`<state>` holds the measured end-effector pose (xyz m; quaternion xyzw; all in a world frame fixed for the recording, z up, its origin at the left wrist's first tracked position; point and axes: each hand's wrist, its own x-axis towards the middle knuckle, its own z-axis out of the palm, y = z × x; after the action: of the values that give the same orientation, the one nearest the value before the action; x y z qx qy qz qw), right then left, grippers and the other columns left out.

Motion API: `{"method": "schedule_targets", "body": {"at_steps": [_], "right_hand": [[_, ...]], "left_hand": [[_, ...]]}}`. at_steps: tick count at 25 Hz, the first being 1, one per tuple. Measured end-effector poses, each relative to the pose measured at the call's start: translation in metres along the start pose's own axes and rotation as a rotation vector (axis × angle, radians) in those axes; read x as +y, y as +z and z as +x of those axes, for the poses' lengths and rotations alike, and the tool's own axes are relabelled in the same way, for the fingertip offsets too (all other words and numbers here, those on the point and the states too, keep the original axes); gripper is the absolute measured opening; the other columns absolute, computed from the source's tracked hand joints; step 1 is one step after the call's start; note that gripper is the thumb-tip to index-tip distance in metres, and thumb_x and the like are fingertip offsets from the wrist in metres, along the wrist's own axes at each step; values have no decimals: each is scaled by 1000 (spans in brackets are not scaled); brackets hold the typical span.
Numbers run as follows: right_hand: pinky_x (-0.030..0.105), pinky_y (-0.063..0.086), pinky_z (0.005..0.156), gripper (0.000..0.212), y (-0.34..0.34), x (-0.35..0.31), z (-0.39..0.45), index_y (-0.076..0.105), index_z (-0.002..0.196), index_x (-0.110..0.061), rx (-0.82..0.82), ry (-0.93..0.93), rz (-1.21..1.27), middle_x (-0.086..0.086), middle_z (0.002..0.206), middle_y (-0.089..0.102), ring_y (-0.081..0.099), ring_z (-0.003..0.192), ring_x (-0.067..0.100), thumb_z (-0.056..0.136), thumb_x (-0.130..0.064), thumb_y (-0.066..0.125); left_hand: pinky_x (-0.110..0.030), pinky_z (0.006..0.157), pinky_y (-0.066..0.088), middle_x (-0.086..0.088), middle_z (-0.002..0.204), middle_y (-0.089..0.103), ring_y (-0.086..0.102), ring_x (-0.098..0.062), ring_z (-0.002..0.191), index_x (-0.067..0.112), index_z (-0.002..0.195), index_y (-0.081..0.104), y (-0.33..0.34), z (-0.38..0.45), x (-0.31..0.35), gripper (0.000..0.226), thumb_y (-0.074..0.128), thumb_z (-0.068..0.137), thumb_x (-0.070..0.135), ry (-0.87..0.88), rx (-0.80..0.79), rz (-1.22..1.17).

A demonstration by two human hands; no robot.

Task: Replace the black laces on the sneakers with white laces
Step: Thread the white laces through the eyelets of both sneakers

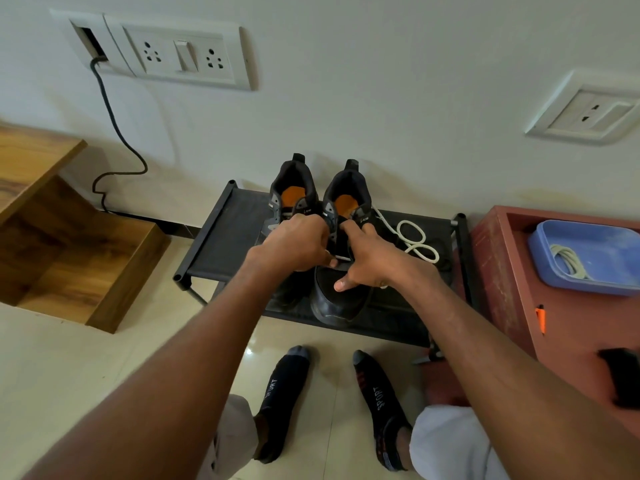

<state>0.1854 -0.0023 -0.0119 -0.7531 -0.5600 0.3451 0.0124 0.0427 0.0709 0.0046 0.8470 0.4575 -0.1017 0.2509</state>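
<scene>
Right-hand sneaker [341, 251] on black rack [221, 237], white lace [414, 239] trailing beside it; left hand [294, 242] pinching lace by lower eyelets, right hand [372, 259] curled on tongue edge, thumb out; soft, limp, light cord, probably best pinched near stiff tip
</scene>
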Motion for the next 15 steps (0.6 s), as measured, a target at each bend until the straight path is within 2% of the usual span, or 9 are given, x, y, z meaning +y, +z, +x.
{"method": "schedule_targets", "body": {"at_steps": [4, 8, 9, 11, 12, 13, 14, 15], "right_hand": [[58, 51, 105, 112, 0, -1, 2, 17, 159, -38, -4, 29, 13, 7, 154, 28, 47, 137, 43, 77, -27, 93], [58, 48, 109, 113, -6, 2, 3, 15, 161, -32, -36, 47, -1, 8, 158, 26, 44, 141, 41, 78, -27, 92], [59, 47, 110, 114, -7, 3, 2, 14, 162, -31, -41, 46, 0, 8, 160, 25, 43, 142, 41, 79, -27, 91], [60, 45, 112, 116, -7, 5, 2, 12, 163, -30, -46, 32, 13, 9, 162, 22, 40, 145, 41, 79, -26, 92], [60, 44, 113, 117, -7, 6, 2, 11, 163, -31, -46, 26, 25, 9, 163, 21, 39, 145, 41, 78, -25, 92], [60, 43, 113, 119, -7, 6, 2, 10, 163, -32, -42, 22, 32, 9, 165, 19, 39, 146, 41, 78, -24, 92], [61, 44, 113, 120, -7, 7, 2, 10, 163, -33, -40, 20, 32, 8, 165, 19, 39, 146, 41, 77, -24, 93], [61, 44, 112, 120, -7, 7, 2, 11, 163, -34, -38, 15, 23, 8, 165, 20, 41, 145, 41, 77, -23, 93]], "left_hand": [[-30, 58, 35, 4, 76, 55, 53, -16, 69, 24, 70, 51, -3, 0, 2, 34, 75, 92, 30, 47, 74, -72], [-33, 69, 47, 1, 67, 56, 56, -16, 67, 15, 71, 52, -12, -5, 3, 33, 73, 95, 22, 91, 154, -347], [-35, 75, 54, -1, 69, 62, 63, -18, 70, 12, 73, 54, -17, -8, 5, 30, 71, 97, 18, 139, 206, -499], [-42, 84, 61, -11, 77, 71, 73, -30, 82, 9, 78, 55, -35, -17, 7, 25, 61, 102, 10, 288, 316, -1009], [-43, 78, 61, -12, 77, 68, 71, -33, 77, 11, 80, 53, -45, -19, 4, 26, 56, 104, 7, 350, 339, -1309], [-40, 70, 58, -10, 74, 62, 65, -29, 67, 14, 80, 50, -52, -21, 0, 27, 53, 106, 6, 367, 353, -1538], [-36, 63, 52, -6, 71, 59, 55, -21, 58, 16, 80, 48, -54, -20, -4, 28, 53, 106, 8, 326, 392, -1622], [-33, 60, 47, -3, 70, 58, 49, -16, 54, 16, 81, 48, -53, -18, -8, 26, 55, 106, 14, 234, 453, -1503]]}}
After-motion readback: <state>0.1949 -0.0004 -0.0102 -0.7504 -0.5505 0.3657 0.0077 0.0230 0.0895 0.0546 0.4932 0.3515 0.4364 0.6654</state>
